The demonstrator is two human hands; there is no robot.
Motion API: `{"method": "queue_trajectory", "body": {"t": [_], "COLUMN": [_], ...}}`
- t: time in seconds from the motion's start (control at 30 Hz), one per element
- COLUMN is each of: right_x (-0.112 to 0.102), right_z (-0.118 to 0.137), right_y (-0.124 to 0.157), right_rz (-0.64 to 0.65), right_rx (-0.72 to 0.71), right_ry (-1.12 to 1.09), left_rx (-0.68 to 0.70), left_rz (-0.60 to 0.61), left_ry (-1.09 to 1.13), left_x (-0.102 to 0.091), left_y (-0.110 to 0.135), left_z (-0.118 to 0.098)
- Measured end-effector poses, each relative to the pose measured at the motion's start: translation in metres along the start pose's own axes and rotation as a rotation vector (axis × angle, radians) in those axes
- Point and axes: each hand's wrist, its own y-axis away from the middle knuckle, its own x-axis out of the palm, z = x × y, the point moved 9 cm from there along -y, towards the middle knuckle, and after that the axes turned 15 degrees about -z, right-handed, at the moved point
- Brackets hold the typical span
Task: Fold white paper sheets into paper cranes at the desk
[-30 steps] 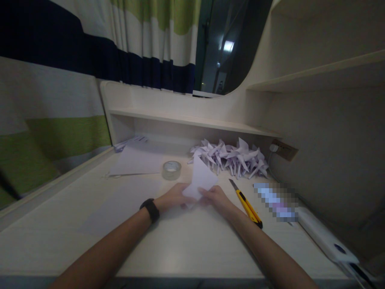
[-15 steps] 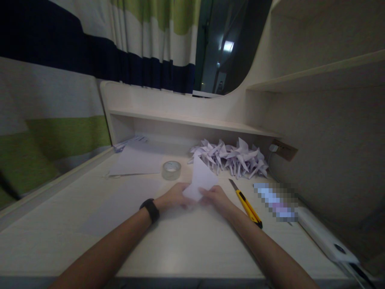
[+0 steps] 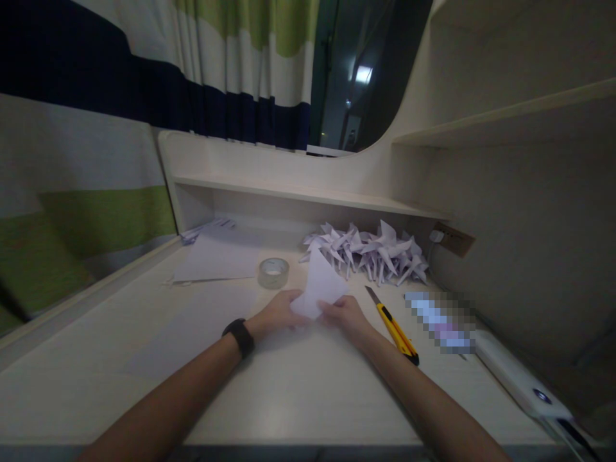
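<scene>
A pale folded paper (image 3: pixel 319 283) with a pointed top stands tilted up from the desk (image 3: pixel 298 391) between both hands. My left hand (image 3: pixel 278 312), with a black band on its wrist, pinches the paper's lower left corner. My right hand (image 3: pixel 347 316) pinches its lower right edge. Both hands rest low on the desk.
A heap of several folded paper cranes (image 3: pixel 373 251) lies behind the hands. A clear tape roll (image 3: pixel 273 272) sits to the left, flat paper sheets (image 3: pixel 219 256) beyond it. A yellow utility knife (image 3: pixel 393 325) lies at right, with a white device (image 3: pixel 520 382) further right.
The hands and the paper have hardly moved; the paper's lower edge sits a little more gathered between the fingers.
</scene>
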Motion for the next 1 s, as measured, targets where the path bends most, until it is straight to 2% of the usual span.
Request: {"method": "queue_trajectory", "body": {"t": [0.1, 0.2, 0.3, 0.4, 0.53, 0.6, 0.8, 0.9, 1.0], "right_x": [-0.005, -0.019, -0.030, -0.026, -0.016, -0.017, -0.039, -0.039, -0.027], "right_z": [-0.002, 0.000, 0.004, 0.006, 0.006, 0.009, 0.023, 0.025, 0.022], "right_y": [-0.004, -0.008, -0.009, -0.008, -0.005, -0.006, -0.011, -0.010, -0.007], "right_rz": [-0.033, -0.141, -0.221, -0.191, -0.129, -0.142, -0.272, -0.268, -0.192], "right_rx": [0.008, 0.014, 0.010, -0.001, -0.002, -0.015, -0.100, -0.120, -0.107], "right_ry": [-0.057, -0.117, -0.144, -0.138, -0.114, -0.125, -0.177, -0.179, -0.157], "left_rx": [0.026, 0.047, 0.012, 0.013, 0.045, 0.015, -0.015, -0.022, -0.008], "left_rz": [-0.019, -0.036, -0.030, -0.016, -0.060, -0.080, -0.078, -0.063, -0.112], "left_ry": [-0.043, -0.091, -0.110, -0.053, -0.036, -0.043, -0.028, -0.015, -0.037], "left_x": [-0.003, -0.007, -0.007, -0.006, -0.010, -0.012, -0.011, -0.008, -0.012], "left_y": [-0.001, -0.002, 0.000, 0.002, -0.001, -0.003, 0.000, 0.001, -0.001], "left_z": [-0.004, -0.008, -0.008, -0.010, -0.008, -0.003, -0.002, -0.002, -0.001]}}
